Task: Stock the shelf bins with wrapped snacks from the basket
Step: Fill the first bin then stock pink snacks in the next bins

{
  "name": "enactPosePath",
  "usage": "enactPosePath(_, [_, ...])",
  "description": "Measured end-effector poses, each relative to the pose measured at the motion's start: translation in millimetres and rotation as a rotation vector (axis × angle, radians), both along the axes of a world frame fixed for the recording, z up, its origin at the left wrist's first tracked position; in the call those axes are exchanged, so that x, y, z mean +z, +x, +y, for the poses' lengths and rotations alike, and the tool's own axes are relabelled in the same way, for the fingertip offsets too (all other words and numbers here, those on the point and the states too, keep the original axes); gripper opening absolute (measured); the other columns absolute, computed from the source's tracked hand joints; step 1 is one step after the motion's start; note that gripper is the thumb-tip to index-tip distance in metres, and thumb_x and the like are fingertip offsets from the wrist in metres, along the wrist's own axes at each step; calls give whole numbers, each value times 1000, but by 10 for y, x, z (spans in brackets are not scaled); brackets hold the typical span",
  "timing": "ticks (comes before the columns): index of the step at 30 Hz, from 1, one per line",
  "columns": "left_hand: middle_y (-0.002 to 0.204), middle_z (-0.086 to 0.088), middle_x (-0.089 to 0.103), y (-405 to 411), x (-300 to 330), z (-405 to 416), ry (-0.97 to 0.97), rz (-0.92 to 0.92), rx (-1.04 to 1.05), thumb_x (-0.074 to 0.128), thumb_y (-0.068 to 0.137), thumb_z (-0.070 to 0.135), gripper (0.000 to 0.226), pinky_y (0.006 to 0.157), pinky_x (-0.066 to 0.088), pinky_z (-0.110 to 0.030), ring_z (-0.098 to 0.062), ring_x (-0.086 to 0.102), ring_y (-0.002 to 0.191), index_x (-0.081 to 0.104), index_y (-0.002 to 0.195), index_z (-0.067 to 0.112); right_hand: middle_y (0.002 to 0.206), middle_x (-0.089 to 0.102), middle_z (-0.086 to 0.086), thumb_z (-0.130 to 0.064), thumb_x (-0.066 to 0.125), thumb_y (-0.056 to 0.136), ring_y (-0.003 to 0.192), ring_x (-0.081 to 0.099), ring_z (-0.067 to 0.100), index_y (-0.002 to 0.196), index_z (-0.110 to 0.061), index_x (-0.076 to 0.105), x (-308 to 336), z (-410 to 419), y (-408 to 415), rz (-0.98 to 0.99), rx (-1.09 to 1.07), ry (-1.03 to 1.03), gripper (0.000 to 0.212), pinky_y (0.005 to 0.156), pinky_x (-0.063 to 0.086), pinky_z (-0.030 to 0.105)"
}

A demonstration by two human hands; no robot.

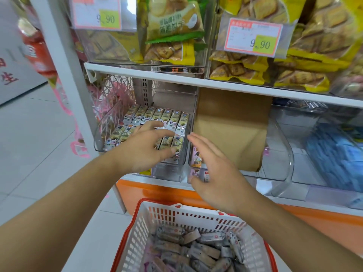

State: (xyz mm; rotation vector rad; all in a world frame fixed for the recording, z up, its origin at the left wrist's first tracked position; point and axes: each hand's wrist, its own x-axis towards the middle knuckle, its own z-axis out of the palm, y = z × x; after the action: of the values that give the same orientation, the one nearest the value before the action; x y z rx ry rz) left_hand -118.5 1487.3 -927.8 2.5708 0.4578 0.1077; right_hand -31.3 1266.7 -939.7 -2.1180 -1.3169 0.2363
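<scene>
Shop aisle with pale floor tiles and a white shelf unit on an orange base, stuff packed in clear plastic bins. Far left there's a pink wire rack thing tucked behind the post. Next to it, on the lower shelf, a clear bin holds two neat rows of small wrapped snack bars, standing side by side. The left hand is stretched over the front row, fingers spread and loose, grip released, nothing in it; can't quite tell if the fingertips touch the bars. Right beside it the right hand hovers flat, fingers straight together, also holding nothing, in front of the next bin, which has a couple of pinkish bars in it and a brown cardboard sheet standing behind. Further right, another clear bin with blue packets. Upper shelf has yellow cracker bags and 9.90 price tags. Down below the hands, a white basket with red rim, still plenty of grey wrapped snacks piled inside.
</scene>
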Motion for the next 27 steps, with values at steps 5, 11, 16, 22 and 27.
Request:
enactPosePath(5, [125, 6, 59, -404, 43, -289, -95, -311, 104, 42, 109, 45, 38, 113, 34, -37, -15, 47, 126, 70, 125, 25, 144, 43, -11, -12, 67, 90, 124, 49, -2, 148, -24, 48, -34, -149, -236, -45, -57, 98, 62, 104, 37, 13])
enactPosePath(11, [116, -2, 60, -935, -508, -576, -143, -182, 242, 41, 108, 45, 37, 103, 40, -35, -19, 52, 116, 69, 113, 21, 140, 42, -11, -27, 67, 97, 129, 47, 9, 149, -27, 43, -567, -285, -630, 86, 27, -278, 57, 108, 44, 30])
enactPosePath(16, [147, -13, 46, -1209, -1419, -654, -172, 260, 296, 38, 106, 52, 54, 116, 37, -46, -33, 44, 138, 45, 148, 19, 162, 33, 1, -31, 62, 102, 144, 42, 22, 160, -18, 31, -1420, -353, -645, 198, 75, -654, 67, 114, 41, 35])
enactPosePath(22, [171, -16, 11, -1360, -2215, -665, -318, 492, 470, 30, 104, 64, 86, 124, 22, -53, -40, 20, 154, -8, 165, 16, 172, 15, 0, -26, 63, 103, 154, 28, 26, 167, -22, 16, -2249, -235, -591, 346, 38, -763, 80, 121, 37, 40])
enactPosePath(27, [166, -11, 23, -1367, -2397, -748, -322, 370, 527, 26, 105, 63, 77, 118, 34, -51, -38, 40, 144, 1, 164, 21, 171, 20, -4, -39, 63, 102, 157, 20, 23, 166, -24, 20, -2842, 103, -581, 371, -53, -637, 79, 128, 24, 39])
